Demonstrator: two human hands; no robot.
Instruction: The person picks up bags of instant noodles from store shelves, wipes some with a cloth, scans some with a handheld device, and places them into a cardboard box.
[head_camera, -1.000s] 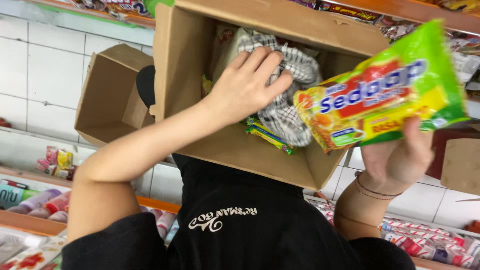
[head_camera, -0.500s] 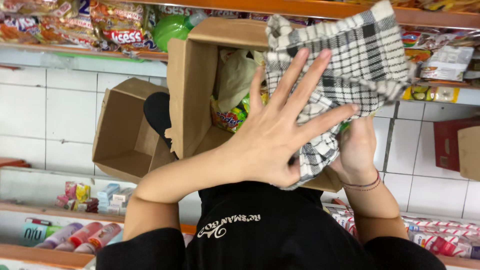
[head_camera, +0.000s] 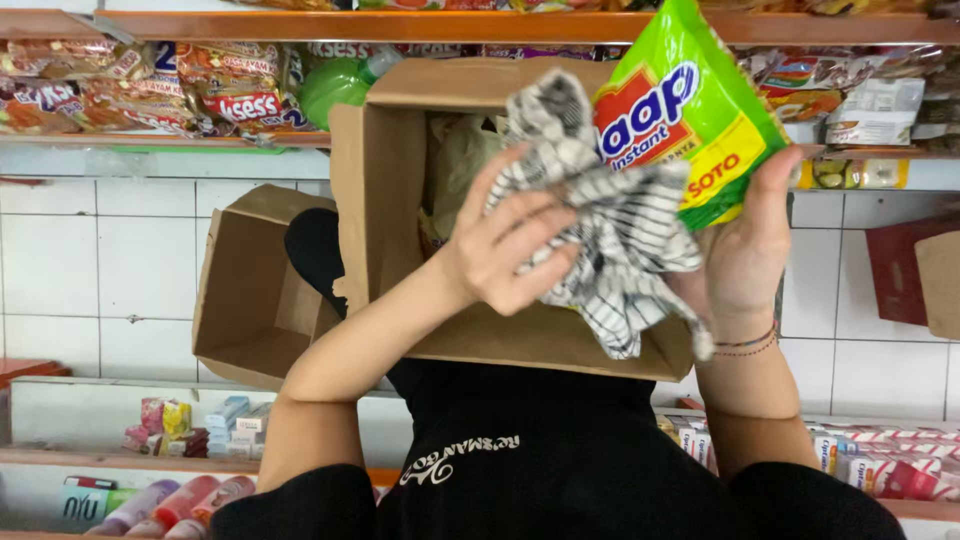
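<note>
My left hand (head_camera: 500, 250) is shut on a bunched black-and-white checked cloth (head_camera: 620, 260), holding it in front of an open cardboard box (head_camera: 385, 200). My right hand (head_camera: 745, 250) grips the lower edge of a green instant-noodle packet (head_camera: 690, 110) with red and yellow panels, held upright at the box's right side. The cloth hangs against the packet's lower left part and over my right hand's fingers. Inside the box a pale plastic bag (head_camera: 455, 160) shows; the rest of its contents is hidden behind my hands.
A second, smaller open cardboard box (head_camera: 250, 300) sits to the left, touching the first. Orange shelves with snack packets (head_camera: 150, 85) run along the top, with more packaged goods (head_camera: 180, 425) on shelves at lower left and lower right. White tiles lie behind. My black shirt (head_camera: 540, 460) fills the bottom.
My left hand lifted the cloth out of the box, spread it over the packet, and now bunches it. The green packet has turned upright and risen above the cloth.
</note>
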